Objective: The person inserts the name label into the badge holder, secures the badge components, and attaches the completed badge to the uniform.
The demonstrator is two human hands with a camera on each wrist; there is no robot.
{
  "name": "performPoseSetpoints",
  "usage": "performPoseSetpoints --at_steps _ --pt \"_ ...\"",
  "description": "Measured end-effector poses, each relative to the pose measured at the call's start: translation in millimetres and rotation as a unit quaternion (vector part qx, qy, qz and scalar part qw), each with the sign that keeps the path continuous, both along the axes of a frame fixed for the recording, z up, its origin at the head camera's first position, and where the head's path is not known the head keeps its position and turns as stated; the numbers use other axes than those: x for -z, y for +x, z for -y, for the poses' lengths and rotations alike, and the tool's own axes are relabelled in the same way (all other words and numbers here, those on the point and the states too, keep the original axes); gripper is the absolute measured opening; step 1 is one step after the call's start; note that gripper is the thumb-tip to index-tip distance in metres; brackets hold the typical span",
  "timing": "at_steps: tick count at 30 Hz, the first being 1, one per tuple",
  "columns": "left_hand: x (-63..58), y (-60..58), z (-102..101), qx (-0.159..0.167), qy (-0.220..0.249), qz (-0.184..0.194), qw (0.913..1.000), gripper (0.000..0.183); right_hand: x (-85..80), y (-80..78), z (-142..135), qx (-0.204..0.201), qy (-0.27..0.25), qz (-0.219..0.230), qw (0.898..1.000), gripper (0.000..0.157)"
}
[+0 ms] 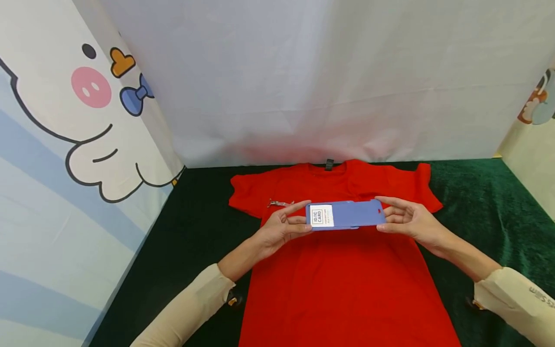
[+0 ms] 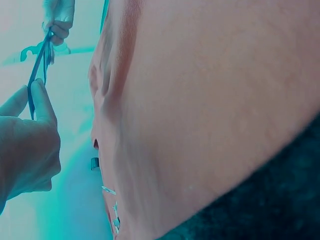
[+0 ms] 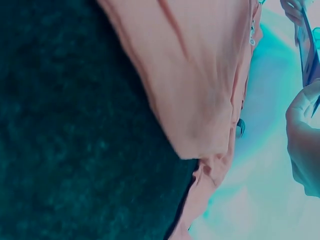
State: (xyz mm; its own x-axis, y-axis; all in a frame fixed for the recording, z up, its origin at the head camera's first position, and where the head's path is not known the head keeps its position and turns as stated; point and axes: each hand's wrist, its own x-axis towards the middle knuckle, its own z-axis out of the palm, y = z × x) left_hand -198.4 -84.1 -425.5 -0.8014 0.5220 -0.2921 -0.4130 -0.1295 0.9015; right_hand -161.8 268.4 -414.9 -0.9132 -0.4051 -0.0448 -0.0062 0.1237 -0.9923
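A blue ID card holder point(image 1: 355, 215) with a white "ID/IC CARD" label point(image 1: 322, 215) is held level above a red T-shirt point(image 1: 342, 284). My left hand point(image 1: 277, 227) pinches its labelled end between thumb and fingers. At the other end, by the small slot, my right hand point(image 1: 409, 221) pinches it the same way. Its two long edges are stepped near the middle, as if two pieces overlap out of line. In the left wrist view the holder point(image 2: 39, 70) appears edge-on between both hands, with a narrow gap between two layers.
A small metal clip point(image 1: 279, 203) lies on the shirt's upper left, just beyond my left fingers. The shirt is spread on a dark green cloth point(image 1: 477, 207), its black neck tag point(image 1: 329, 165) near the pale back curtain point(image 1: 303, 96). A cartoon-printed panel point(image 1: 52, 193) stands at left.
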Motion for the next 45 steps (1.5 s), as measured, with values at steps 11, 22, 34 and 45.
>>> performPoseSetpoints --at_steps 11,22,34,45 --pt "0.0 -0.4 7 -0.013 0.005 0.000 0.9999 0.064 2.2 -0.8 -19 -0.004 -0.045 -0.007 0.999 0.063" --pt "1.7 -0.6 6 -0.010 0.006 0.001 0.9999 0.064 5.8 0.0 -25 -0.010 -0.065 -0.008 0.998 0.060" --pt "1.3 -2.1 3 -0.010 0.007 0.001 0.9999 0.065 7.9 -1.5 -20 -0.013 -0.059 -0.004 0.998 0.068" --pt "1.4 -1.7 2 -0.015 0.006 0.008 0.9998 0.061 9.5 -1.3 -21 -0.015 -0.049 -0.009 0.999 0.067"
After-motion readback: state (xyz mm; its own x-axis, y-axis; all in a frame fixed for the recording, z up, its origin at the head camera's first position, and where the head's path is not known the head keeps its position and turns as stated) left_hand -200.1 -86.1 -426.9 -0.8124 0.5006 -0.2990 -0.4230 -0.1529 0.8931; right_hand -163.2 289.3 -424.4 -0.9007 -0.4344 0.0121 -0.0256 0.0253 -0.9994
